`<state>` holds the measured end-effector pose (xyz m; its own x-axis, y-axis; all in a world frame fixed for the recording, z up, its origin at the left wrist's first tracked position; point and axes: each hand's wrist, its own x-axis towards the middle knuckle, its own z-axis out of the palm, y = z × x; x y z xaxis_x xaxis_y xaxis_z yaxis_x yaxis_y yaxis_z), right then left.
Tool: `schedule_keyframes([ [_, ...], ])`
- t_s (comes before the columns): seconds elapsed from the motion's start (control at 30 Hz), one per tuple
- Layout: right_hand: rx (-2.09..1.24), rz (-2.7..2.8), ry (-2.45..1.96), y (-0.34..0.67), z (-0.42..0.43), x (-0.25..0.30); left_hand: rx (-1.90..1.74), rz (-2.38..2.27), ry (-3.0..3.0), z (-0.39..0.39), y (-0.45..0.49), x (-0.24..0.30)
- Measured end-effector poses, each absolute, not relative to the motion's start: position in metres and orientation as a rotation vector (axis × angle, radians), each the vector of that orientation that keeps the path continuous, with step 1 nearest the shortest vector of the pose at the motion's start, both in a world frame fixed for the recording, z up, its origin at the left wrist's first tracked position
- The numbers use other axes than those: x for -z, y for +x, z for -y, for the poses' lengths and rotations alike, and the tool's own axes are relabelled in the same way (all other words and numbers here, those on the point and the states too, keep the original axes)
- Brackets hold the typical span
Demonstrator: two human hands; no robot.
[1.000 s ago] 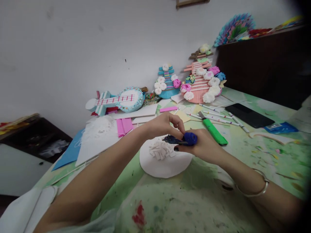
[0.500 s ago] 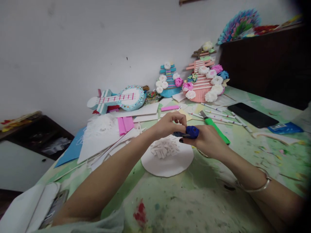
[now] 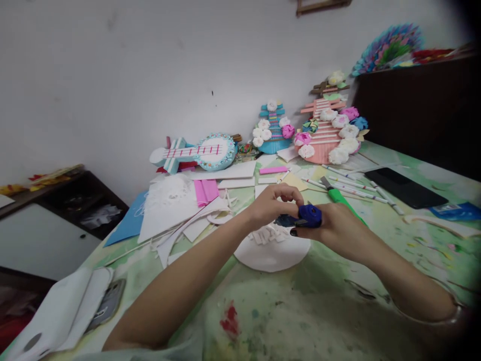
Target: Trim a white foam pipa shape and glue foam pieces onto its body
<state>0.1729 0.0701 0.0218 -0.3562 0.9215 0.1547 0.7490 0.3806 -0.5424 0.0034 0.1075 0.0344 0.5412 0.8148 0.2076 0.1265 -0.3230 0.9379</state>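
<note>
The blue roll (image 3: pixel 311 215) is sitting between the two hands, raised over the far right edge of the white disc (image 3: pixel 273 258). The right hand (image 3: pixel 344 231) is gripping it from the right, its thumb lying along the near underside. The left hand (image 3: pixel 271 206) is curling its fingers at the roll's left, the fingertips resting beside or against it; whether they are pinching it, one cannot tell. White bits (image 3: pixel 267 234) are lying heaped on the disc below the left hand. The green cutter (image 3: pixel 341 199) is lying just beyond the right hand.
</note>
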Motion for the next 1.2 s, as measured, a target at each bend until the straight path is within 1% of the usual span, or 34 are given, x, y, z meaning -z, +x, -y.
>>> schedule_keyframes([
  [0.17, -0.568, 2.285, -1.37, 0.148, -0.072, -0.03, -0.95, -0.807, 1.73, -0.099, -0.022, -0.035],
  [0.33, -0.495, 2.31, -1.35, 0.122, -0.088, -0.034, -1.036, -0.852, 1.661, -0.101, -0.046, -0.035],
  [0.53, -0.354, 2.358, -1.376, 0.109, -0.112, -0.037, -1.085, -0.864, 1.633, -0.123, -0.058, -0.031],
  [0.83, -0.135, 2.349, -1.571, 0.141, -0.123, -0.039, -1.062, -0.749, 1.616, -0.156, -0.021, -0.021],
  [1.03, -0.168, 2.345, -1.649, 0.166, -0.109, -0.039, -1.034, -0.646, 1.599, -0.15, 0.008, -0.014],
  [1.2, -0.196, 2.329, -1.628, 0.173, -0.089, -0.038, -1.017, -0.591, 1.569, -0.135, 0.016, -0.014],
])
